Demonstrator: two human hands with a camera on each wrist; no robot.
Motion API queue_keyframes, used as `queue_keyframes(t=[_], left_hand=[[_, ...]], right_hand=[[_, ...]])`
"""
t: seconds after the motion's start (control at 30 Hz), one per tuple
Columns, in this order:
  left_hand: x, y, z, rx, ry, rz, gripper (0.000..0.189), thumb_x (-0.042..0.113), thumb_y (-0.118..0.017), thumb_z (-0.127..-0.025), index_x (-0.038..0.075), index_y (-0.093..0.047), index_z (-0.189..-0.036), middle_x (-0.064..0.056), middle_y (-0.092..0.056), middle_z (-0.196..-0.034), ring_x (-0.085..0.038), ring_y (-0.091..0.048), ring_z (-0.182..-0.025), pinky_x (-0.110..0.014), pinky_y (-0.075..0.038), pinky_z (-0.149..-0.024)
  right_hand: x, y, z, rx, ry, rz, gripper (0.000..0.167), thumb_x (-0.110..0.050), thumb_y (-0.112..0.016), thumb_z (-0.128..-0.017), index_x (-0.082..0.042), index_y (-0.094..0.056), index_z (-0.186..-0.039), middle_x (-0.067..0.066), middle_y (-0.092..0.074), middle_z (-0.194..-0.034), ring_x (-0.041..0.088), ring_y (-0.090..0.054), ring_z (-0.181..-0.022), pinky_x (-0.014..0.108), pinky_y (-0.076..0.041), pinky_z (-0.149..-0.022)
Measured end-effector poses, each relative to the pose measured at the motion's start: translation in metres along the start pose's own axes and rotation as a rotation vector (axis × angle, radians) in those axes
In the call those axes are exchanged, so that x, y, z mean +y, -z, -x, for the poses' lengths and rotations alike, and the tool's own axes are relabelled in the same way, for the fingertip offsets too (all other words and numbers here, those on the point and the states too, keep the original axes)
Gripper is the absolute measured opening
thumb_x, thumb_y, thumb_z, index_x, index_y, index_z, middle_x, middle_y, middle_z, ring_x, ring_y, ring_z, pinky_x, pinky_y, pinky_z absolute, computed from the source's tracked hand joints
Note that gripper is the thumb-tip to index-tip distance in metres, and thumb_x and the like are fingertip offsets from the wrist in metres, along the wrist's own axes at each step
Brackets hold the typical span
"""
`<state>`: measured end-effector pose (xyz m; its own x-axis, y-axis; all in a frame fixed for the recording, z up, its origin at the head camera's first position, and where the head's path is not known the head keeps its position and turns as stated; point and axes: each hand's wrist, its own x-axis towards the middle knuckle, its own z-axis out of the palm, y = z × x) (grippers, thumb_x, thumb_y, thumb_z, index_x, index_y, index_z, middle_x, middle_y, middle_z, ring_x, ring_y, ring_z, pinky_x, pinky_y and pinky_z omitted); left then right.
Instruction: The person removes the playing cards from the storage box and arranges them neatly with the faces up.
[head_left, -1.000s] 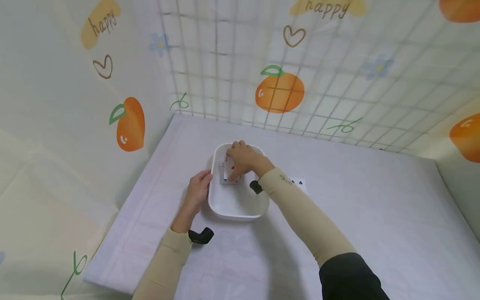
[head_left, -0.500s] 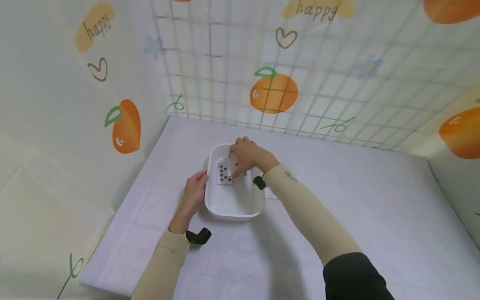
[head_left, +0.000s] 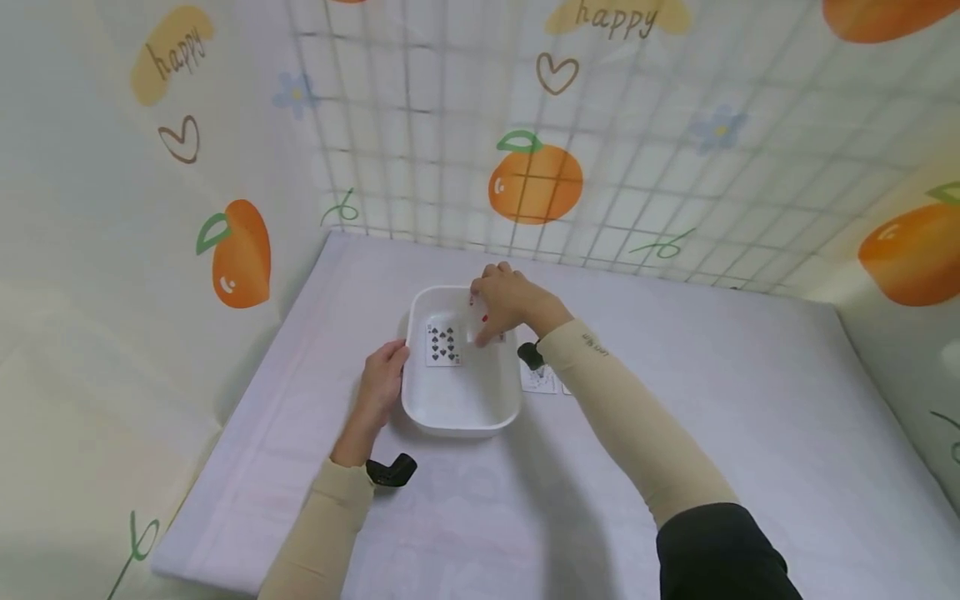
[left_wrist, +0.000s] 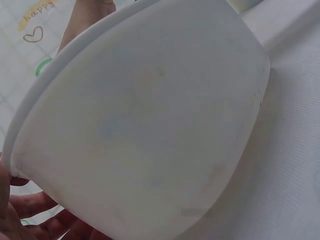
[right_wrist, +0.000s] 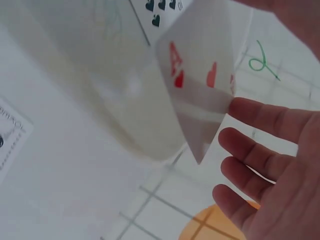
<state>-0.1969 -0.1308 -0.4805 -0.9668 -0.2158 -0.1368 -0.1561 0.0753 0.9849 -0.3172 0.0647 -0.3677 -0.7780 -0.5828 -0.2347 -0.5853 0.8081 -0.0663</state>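
Observation:
A white plastic tub (head_left: 457,407) stands on the table, with my left hand (head_left: 381,381) holding its left rim. The left wrist view is mostly filled by the tub's outer wall (left_wrist: 140,120), fingers curled at its edge. Over the far right part of the tub, my right hand (head_left: 513,302) pinches an ace of hearts (right_wrist: 197,85) by its edges between thumb and fingers. The ace is tilted, its face showing in the right wrist view. Flat on the tub's floor, to the left of the ace, lies a spades card (head_left: 443,345) with several pips.
On the table just right of the tub lies a joker card (head_left: 537,380), partly under my right forearm. The edge of another card (head_left: 567,389) peeks out beside it. A curtain printed with oranges (head_left: 536,185) hangs over a wire grid behind the table.
My right hand has moved the ace rightward off the spades card, which is now fully uncovered. The joker has come into sight beside the tub. My left hand keeps its hold on the rim.

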Motion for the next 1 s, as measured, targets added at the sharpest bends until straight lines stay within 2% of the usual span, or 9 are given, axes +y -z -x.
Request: queue_keyframes(t=[0.3,0.57,0.77,1.0], left_hand=[[0.002,-0.002,0.002,0.003,-0.006,-0.002,0.041,0.021,-0.048,-0.102,-0.002,-0.055,-0.136,-0.021,-0.057,-0.136,-0.033,-0.054,-0.124,-0.047,-0.042,-0.105],[0.003,-0.004,0.004,0.004,0.037,-0.019,0.043,0.024,-0.046,-0.104,0.001,-0.053,-0.139,-0.018,-0.056,-0.138,-0.031,-0.052,-0.126,-0.045,-0.041,-0.107],[0.004,-0.006,0.004,0.006,0.055,-0.03,0.044,0.025,-0.046,-0.103,0.002,-0.052,-0.139,-0.017,-0.054,-0.139,-0.031,-0.051,-0.128,-0.045,-0.04,-0.108],[0.003,-0.008,0.004,0.008,0.042,-0.026,0.044,0.024,-0.045,-0.104,0.001,-0.052,-0.14,-0.017,-0.054,-0.14,-0.03,-0.049,-0.13,-0.044,-0.039,-0.109]], right_hand=[[0.017,0.003,0.013,0.025,-0.032,-0.006,0.079,-0.044,-0.087,-0.066,-0.009,-0.06,-0.132,0.011,-0.053,-0.123,0.028,-0.04,-0.111,0.044,-0.045,-0.093],[0.037,0.003,0.028,0.043,-0.063,-0.038,0.08,-0.043,-0.088,-0.066,-0.008,-0.059,-0.133,0.012,-0.052,-0.126,0.029,-0.04,-0.113,0.046,-0.045,-0.094],[0.055,0.002,0.04,0.045,-0.075,-0.047,0.082,-0.043,-0.087,-0.066,-0.007,-0.058,-0.134,0.014,-0.052,-0.126,0.03,-0.041,-0.111,0.045,-0.046,-0.089],[0.076,-0.007,0.054,0.056,-0.093,-0.095,0.082,-0.042,-0.089,-0.064,-0.005,-0.059,-0.131,0.014,-0.052,-0.123,0.031,-0.041,-0.11,0.044,-0.048,-0.085]])
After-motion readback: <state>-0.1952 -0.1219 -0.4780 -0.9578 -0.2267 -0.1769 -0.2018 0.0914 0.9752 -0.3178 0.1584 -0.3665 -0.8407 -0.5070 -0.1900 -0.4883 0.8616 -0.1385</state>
